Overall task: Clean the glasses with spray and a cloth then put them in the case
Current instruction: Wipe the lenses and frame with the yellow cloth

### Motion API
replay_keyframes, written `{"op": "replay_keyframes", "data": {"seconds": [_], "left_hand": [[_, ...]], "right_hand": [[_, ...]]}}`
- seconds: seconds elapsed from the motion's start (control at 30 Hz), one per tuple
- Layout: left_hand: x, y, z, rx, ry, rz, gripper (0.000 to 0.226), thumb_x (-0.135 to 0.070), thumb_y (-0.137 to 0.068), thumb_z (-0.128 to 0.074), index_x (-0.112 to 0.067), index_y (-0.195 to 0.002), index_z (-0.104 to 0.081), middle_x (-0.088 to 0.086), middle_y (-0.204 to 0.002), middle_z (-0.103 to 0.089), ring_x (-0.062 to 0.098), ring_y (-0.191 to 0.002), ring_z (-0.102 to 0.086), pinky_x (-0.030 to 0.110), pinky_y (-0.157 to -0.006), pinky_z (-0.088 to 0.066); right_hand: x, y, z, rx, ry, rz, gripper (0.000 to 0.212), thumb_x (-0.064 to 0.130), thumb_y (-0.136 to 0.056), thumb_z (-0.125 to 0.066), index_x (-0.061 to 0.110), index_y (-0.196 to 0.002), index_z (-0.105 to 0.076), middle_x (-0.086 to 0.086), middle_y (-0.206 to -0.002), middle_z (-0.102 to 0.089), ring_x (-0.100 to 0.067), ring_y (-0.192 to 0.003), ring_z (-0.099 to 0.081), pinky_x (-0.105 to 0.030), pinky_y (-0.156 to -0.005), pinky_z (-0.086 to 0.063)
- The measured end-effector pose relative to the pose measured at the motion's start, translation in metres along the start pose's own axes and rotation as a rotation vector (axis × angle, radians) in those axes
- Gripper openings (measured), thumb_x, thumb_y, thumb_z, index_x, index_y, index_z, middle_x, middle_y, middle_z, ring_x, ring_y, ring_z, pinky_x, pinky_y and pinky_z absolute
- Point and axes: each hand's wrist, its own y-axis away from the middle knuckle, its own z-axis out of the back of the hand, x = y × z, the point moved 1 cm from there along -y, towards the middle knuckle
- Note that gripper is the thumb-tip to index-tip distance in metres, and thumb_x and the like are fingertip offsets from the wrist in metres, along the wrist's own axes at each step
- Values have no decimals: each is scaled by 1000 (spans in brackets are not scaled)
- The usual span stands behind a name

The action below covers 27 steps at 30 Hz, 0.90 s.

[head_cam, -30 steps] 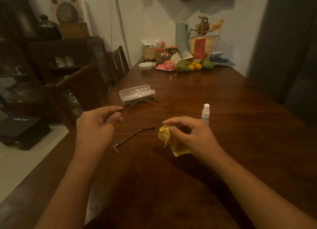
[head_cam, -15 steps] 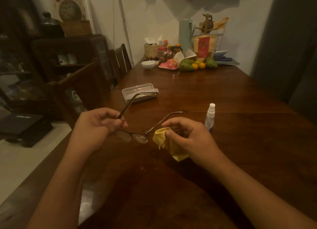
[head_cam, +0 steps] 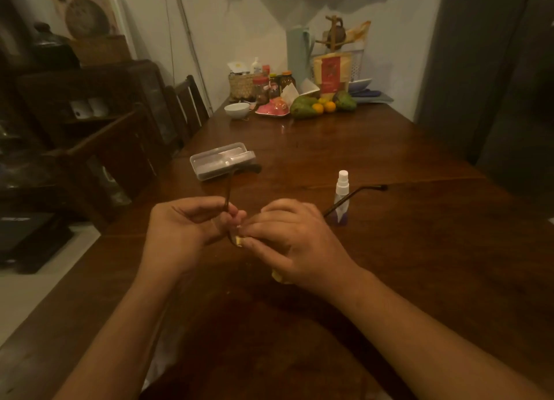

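Wiping stage: left hand [head_cam: 186, 229] fingers clamped on the glasses [head_cam: 227, 196], right hand [head_cam: 295, 243] fingers pinching the cloth [head_cam: 238, 242] to a lens, just left of the spray bottle [head_cam: 341, 196] — case [head_cam: 223, 164], farther left, not yet filled.

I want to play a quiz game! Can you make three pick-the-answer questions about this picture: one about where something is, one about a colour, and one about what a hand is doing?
1. Where is the spray bottle?
A) on the table, right of both hands
B) on the floor
C) on a shelf

2. What colour is the cloth?
A) blue
B) yellow
C) red

3. What is the left hand doing?
A) lying flat
B) lifting the spray bottle
C) gripping the glasses

Answers:
1 A, it stands on the wood just past the right hand.
2 B, yellow bits peek out from under the right hand.
3 C, its fingers curl round one arm of the glasses.
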Motion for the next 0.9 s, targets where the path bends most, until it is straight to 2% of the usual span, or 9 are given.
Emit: {"op": "replay_keyframes", "data": {"seconds": [0.17, 0.43, 0.57, 0.67, 0.8, 0.9], "left_hand": [[2, -2, 2, -70, 77, 33, 19, -7, -69, -68, -22, -73, -80, 11, -82, -78, 24, -86, -77, 23, -65, -60], [0, 0, 6, -71, 99, -3, 16, -13, -70, -69, -24, -72, -80, 10, -81, -78, 23, -85, -77, 25, -65, -60], [-1, 0, 4, -79, 144, 9, 17, -10, -69, -67, -22, -69, -79, 10, -76, -77, 24, -82, -78, 26, -62, -60], [-1, 0, 4, -82, 131, 2, 18, -9, -69, -66, -22, -70, -79, 9, -78, -77, 24, -84, -77, 26, -64, -61], [1, 0, 5, -73, 126, -9, 19, -8, -72, -66, -22, -72, -80, 11, -81, -77, 26, -86, -77, 27, -66, -61], [1, 0, 5, -73, 125, -9, 19, -9, -70, -66, -22, -73, -80, 11, -80, -78, 24, -84, -77, 26, -65, -60]], "right_hand": [[-11, 2, 10, -19, 155, 48, 33, 40, -97, -52, 33, -124, -69, 18, -127, -67, -10, -131, -44, -40, -96, -32], [-5, 0, 3, 134, 121, 99, 44, 37, -102, -48, 35, -146, -50, 17, -149, -49, -15, -130, -36, -35, -99, -30], [-7, 0, 9, 135, 96, 141, 41, 33, -99, -52, 33, -140, -57, 14, -141, -55, -18, -126, -38, -42, -99, -39], [-10, 0, 14, 69, 103, 129, 35, 32, -97, -58, 27, -131, -66, 8, -129, -63, -21, -122, -43, -49, -91, -46], [-6, 0, 8, 63, 155, 112, 40, 36, -99, -53, 27, -138, -59, 7, -134, -60, -17, -123, -40, -39, -95, -42], [-2, 1, 1, 91, 129, 143, 45, 28, -101, -56, 30, -145, -52, 12, -144, -52, -17, -125, -39, -36, -97, -36]]}}
